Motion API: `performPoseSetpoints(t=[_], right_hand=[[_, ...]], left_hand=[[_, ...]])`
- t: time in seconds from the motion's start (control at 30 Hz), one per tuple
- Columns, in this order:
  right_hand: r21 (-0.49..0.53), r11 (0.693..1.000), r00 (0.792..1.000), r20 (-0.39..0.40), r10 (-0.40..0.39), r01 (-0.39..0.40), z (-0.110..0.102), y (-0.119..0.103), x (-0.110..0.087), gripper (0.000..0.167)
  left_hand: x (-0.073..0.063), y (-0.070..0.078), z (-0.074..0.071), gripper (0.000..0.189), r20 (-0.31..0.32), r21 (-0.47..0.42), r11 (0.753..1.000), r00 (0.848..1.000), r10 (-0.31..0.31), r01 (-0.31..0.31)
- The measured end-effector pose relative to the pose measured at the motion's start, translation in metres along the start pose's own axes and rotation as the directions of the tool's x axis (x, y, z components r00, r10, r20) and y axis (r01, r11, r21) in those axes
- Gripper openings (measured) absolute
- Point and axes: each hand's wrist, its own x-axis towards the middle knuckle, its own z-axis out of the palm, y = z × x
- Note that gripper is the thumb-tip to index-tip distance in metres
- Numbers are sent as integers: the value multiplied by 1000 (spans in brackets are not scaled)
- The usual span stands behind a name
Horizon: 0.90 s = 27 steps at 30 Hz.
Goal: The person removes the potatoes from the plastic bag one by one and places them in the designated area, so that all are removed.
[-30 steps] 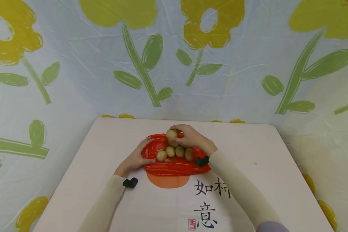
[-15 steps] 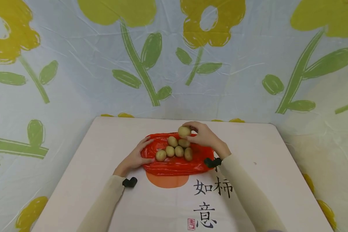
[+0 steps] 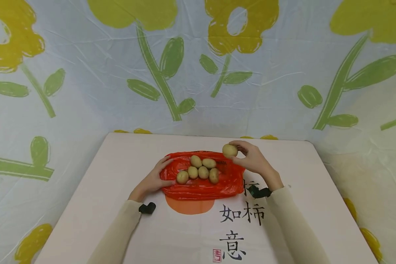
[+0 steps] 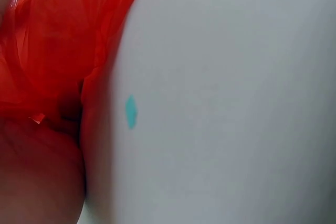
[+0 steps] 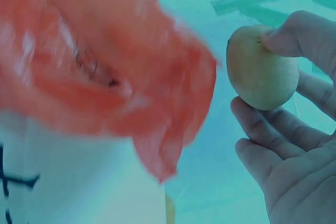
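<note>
A red plastic bag (image 3: pixel 198 189) lies flat on the table, with several small tan potatoes (image 3: pixel 202 172) grouped on its middle. My left hand (image 3: pixel 151 179) rests on the bag's left end, thumb and fingers spread apart; in the left wrist view, part of the hand is hidden against the red plastic. My right hand (image 3: pixel 254 159) holds one potato (image 3: pixel 230 150) between thumb and fingertips, above the bag's far right corner. In the right wrist view that potato (image 5: pixel 262 69) is oval and smooth, and the bag (image 5: pixel 178 93) sits beside it.
The pale table (image 3: pixel 125 161) bears an orange printed circle (image 3: pixel 189 207) and black written characters (image 3: pixel 232 245) in front of the bag. Behind it hangs a flower-patterned cloth (image 3: pixel 267 95), which also runs down both sides.
My right hand has lifted a potato off the group and carried it right, to the bag's far right corner. The other potatoes lie on the bag; my left hand has stayed in place.
</note>
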Motion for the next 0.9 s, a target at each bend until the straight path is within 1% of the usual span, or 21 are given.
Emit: performPoseSetpoints(t=[0.1,0.23,0.4,0.63,0.7,0.9], right_hand=[[-15,999,999,-26,29,-29,-8,7,-8,49],[-43,998,997,-58,40,-43,-17,16,-15,50],[-69,995,995,-76,65,-70,-24,28,-21,51],[-95,990,990,-95,99,-108,-25,46,-31,51],[-97,987,988,-101,116,-126,-25,51,-35,50],[-110,984,985,-113,129,-141,-27,65,-45,50]], left_hand=[[0,2,1,94,6,-5,1000,1000,-9,9],[0,3,1,95,9,-8,1000,1000,-20,20],[-1,4,0,96,10,11,1000,1000,-29,29],[-1,3,1,96,4,11,1000,1000,-16,16],[-1,3,1,96,4,10,1000,1000,-16,16],[-1,2,1,96,4,14,1000,1000,-23,23]])
